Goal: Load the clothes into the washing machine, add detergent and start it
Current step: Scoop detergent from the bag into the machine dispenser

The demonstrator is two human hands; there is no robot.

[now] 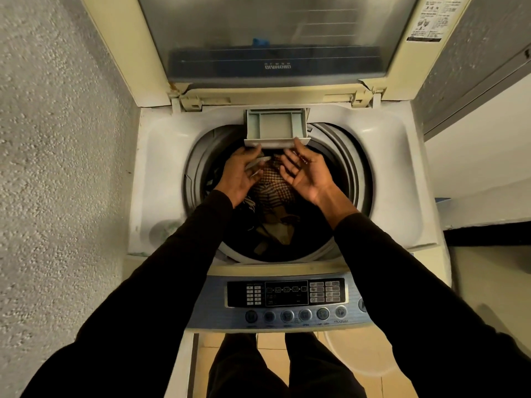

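Hands, left and right, spread open at the pulled-out detergent drawer just beyond their fingertips, clothes loaded below; best kept level while adding detergent.

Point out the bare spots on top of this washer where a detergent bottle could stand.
The white top deck right of the drum opening looks bare, as does its left side up toward the hinge; a round smudge marks the near-left corner. The back middle is crowded: the pulled-out detergent drawer and both hands, left and right, over the clothes.
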